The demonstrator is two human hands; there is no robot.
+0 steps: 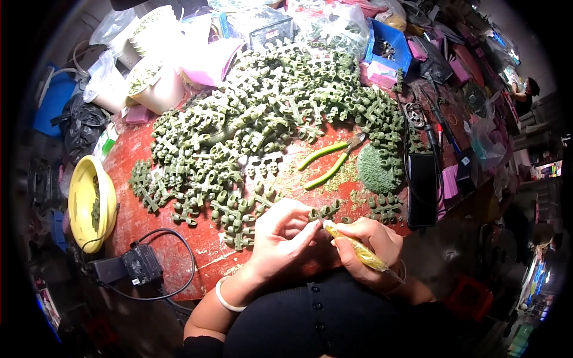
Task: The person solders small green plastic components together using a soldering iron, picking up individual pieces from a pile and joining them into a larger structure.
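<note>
My left hand (280, 238) pinches a small green moulded plastic piece (325, 211) between thumb and fingers at the table's near edge. My right hand (373, 244) grips a tool with a yellow-wrapped handle (361, 250), its tip at that green piece. Just beyond lies a large heap of green moulded parts on branched sprues (250, 101), spread over the red worn table (143, 227). Green-handled cutters (322, 157) rest among green trimmings, beside a textured green mound (373, 167).
Left: a yellow basin (77, 203) and a black adapter with cable (142, 265). Back: white buckets (152, 92), bags and a blue bin (377, 37). Right: a black phone (422, 197) and cords. Another person (523, 98) is at the far right.
</note>
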